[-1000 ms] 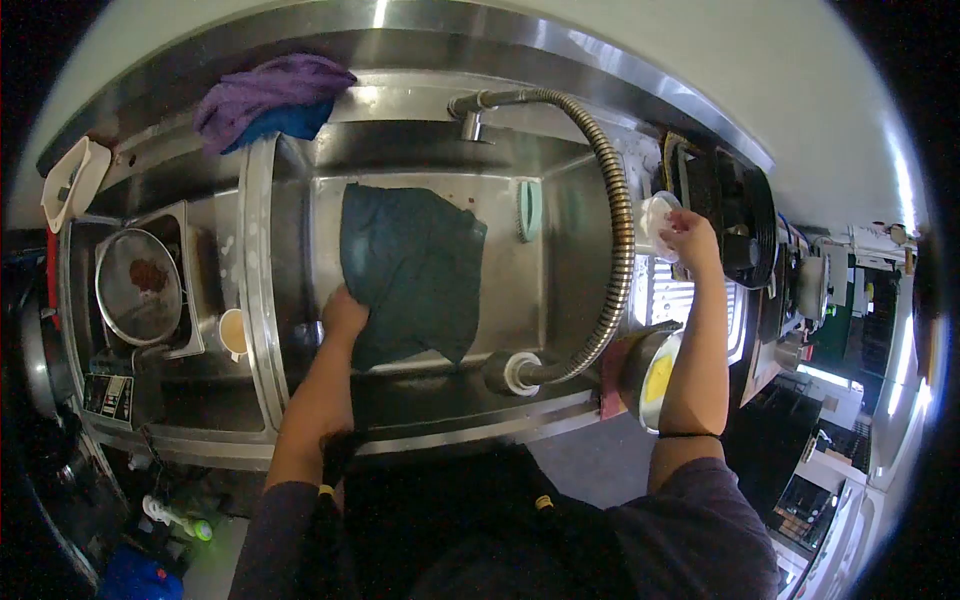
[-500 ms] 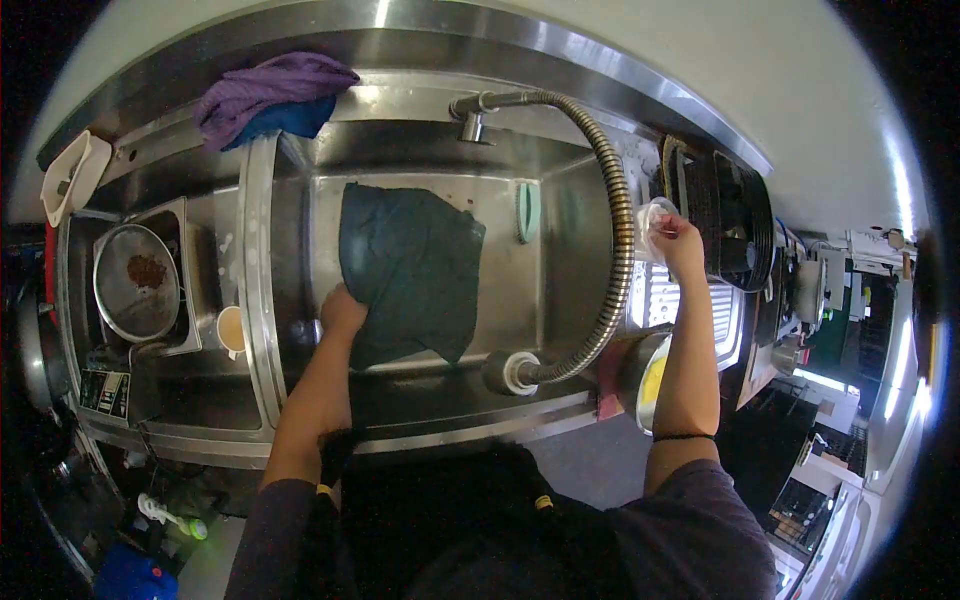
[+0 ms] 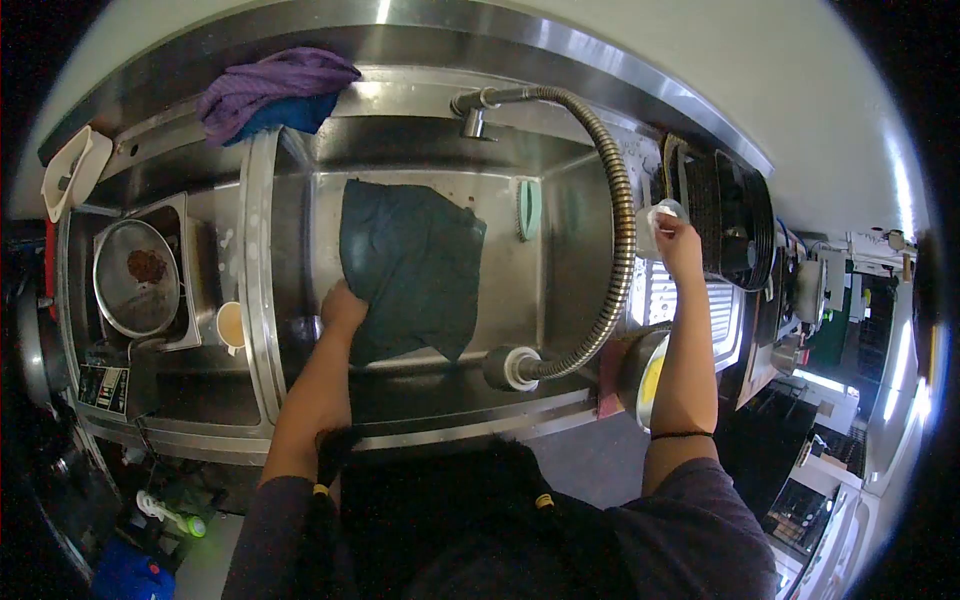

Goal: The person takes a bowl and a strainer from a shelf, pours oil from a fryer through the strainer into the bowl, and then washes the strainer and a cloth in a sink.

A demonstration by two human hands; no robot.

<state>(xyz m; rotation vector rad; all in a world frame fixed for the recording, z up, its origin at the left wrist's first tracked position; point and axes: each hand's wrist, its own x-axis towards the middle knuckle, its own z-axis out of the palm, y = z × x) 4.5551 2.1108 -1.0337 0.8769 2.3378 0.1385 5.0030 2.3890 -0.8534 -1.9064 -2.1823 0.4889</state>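
A dark green cloth lies spread over the bottom of the steel sink basin. My left hand is closed at the cloth's left edge, its fingers partly hidden. To the right of the basin, my right hand pinches a clear plastic container by its rim, beside the black dish racks. A pale green scrub brush rests in the basin, right of the cloth.
The coiled tap hose arches between the basin and my right hand. A metal bowl with something yellow stands below my right forearm. In the left basin are a round strainer and a cup. A purple towel hangs over the divider.
The clear container in my right hand has tilted and shifted slightly, and that hand has dropped a little. My left hand and the cloth stay nearly where they were.
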